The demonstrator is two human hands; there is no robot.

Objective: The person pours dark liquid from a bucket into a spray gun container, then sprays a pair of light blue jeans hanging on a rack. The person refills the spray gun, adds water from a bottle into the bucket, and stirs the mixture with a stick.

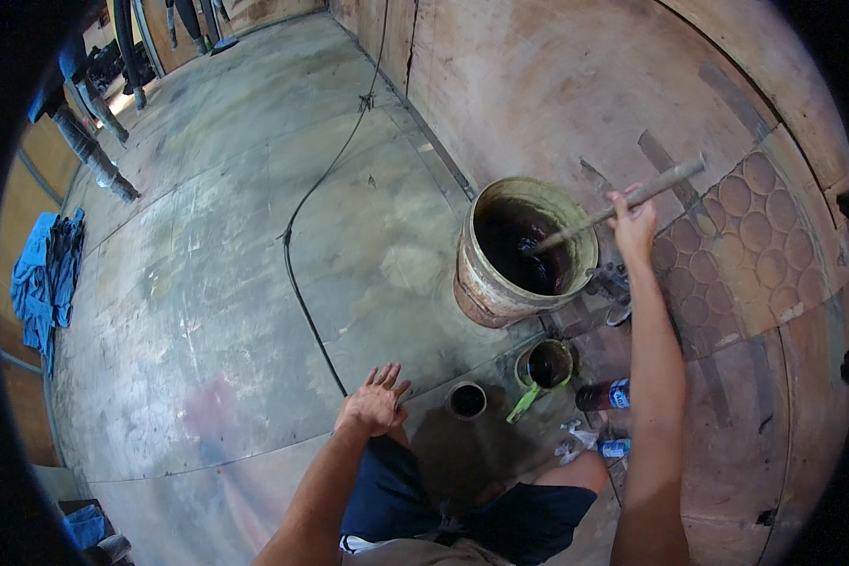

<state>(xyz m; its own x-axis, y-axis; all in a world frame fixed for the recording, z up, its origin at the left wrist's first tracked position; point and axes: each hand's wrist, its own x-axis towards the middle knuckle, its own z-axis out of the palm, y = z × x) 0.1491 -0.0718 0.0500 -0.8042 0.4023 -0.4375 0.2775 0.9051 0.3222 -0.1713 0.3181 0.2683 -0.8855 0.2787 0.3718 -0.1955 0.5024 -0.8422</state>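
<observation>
My right hand [635,231] is closed round the upper part of a long wooden stick [665,182]. The stick slants down to the left, its lower end in the dark liquid [517,247] of a large stained bucket [486,300]. My left hand [375,401] is by my left knee, fingers stretched out, holding nothing; whether it rests on the knee I cannot tell. Between my knees and the bucket stand a small cup [468,401] with dark contents and a pot [549,364] with a green-handled tool [524,404] against it.
A black cable [297,283] runs across the worn floor, left of the bucket. Bottles [594,394] and crumpled plastic [575,441] lie by my right knee. Ring marks [750,241] cover a board at right. Blue cloth [47,283] hangs at far left; people's legs [90,146] show behind.
</observation>
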